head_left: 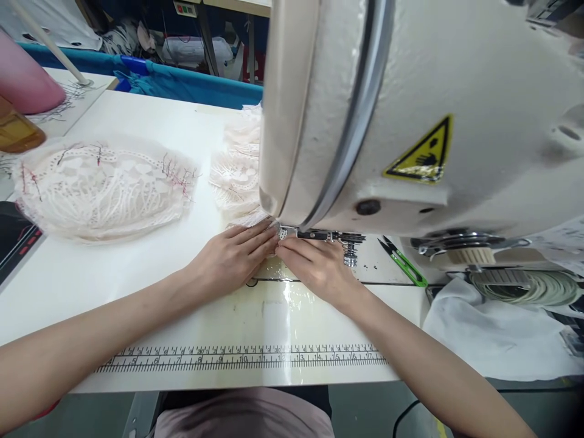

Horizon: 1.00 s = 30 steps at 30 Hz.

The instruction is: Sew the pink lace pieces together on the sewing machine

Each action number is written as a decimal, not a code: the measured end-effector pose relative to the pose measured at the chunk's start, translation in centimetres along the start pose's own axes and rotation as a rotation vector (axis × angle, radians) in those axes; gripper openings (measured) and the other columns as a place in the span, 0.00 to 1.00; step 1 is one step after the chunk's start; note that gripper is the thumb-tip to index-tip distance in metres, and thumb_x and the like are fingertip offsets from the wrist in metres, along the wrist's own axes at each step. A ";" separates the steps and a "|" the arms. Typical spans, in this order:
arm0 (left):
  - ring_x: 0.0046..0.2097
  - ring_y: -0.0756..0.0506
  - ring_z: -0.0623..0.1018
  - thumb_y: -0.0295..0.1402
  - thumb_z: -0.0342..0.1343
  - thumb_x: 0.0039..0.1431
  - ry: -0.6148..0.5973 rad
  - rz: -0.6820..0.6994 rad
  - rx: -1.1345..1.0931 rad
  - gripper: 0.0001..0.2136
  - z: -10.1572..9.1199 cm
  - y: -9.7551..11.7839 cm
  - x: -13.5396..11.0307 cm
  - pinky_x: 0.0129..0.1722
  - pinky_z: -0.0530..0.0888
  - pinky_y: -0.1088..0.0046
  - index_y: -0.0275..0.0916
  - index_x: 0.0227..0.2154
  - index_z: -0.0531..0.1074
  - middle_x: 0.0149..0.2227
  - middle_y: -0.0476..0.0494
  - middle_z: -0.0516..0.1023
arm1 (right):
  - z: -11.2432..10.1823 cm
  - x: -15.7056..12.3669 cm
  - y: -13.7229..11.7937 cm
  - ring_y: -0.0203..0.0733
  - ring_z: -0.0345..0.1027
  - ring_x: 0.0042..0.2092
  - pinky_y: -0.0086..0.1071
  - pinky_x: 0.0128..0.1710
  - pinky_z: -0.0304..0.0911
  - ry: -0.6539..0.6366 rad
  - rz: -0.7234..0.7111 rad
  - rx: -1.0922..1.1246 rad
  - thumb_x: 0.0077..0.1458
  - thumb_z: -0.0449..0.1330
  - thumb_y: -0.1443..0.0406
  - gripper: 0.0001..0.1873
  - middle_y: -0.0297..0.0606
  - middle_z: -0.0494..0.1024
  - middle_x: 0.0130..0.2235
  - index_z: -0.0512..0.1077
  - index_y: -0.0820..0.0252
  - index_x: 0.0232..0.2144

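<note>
My left hand lies flat on the table with its fingers stretched toward the presser foot of the sewing machine. My right hand rests beside it, fingers together and pressed down right in front of the foot. Both hands touch a piece of pale lace that runs back behind the machine head. The needle and the lace under the foot are hidden by the machine.
A pile of lace pieces with red thread ends lies at the left. Green thread snips lie right of the foot. A printed ruler runs along the front edge. White cloth and coiled tape sit at right.
</note>
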<state>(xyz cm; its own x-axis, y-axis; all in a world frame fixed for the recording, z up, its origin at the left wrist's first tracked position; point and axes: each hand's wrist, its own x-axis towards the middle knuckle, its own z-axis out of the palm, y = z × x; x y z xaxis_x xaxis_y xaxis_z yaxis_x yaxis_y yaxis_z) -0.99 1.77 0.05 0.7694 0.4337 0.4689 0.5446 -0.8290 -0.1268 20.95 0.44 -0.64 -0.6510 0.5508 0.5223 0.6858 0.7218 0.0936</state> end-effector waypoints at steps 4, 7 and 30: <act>0.51 0.40 0.79 0.25 0.43 0.68 0.005 0.002 0.024 0.16 -0.1 0.1 0.2 0.44 0.80 0.66 0.28 0.47 0.76 0.51 0.36 0.78 | -0.2 0.0 -0.1 0.30 0.72 0.38 0.31 0.33 0.58 0.028 0.007 0.017 0.59 0.59 0.71 0.07 0.26 0.81 0.42 0.75 0.57 0.38; 0.51 0.40 0.79 0.26 0.43 0.68 -0.001 -0.003 0.032 0.16 -0.2 0.1 0.3 0.44 0.80 0.65 0.28 0.47 0.76 0.51 0.36 0.78 | -0.3 -0.2 -0.2 0.31 0.73 0.39 0.32 0.38 0.60 0.029 0.008 0.015 0.62 0.59 0.66 0.07 0.28 0.81 0.43 0.75 0.58 0.41; 0.52 0.40 0.78 0.31 0.49 0.66 -0.028 -0.013 0.059 0.14 0.0 0.4 0.2 0.41 0.78 0.68 0.31 0.48 0.75 0.53 0.36 0.77 | 0.1 -1.1 0.7 0.34 0.76 0.43 0.30 0.40 0.70 0.001 0.061 0.115 0.64 0.57 0.65 0.10 0.32 0.81 0.48 0.77 0.61 0.43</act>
<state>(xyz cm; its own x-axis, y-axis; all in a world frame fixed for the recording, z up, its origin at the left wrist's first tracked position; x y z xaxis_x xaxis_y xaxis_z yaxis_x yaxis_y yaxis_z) -0.64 1.51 0.08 0.7705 0.4550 0.4464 0.5731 -0.8011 -0.1726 22.08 0.38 -1.24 -0.6091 0.5947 0.5247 0.6822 0.7303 -0.0358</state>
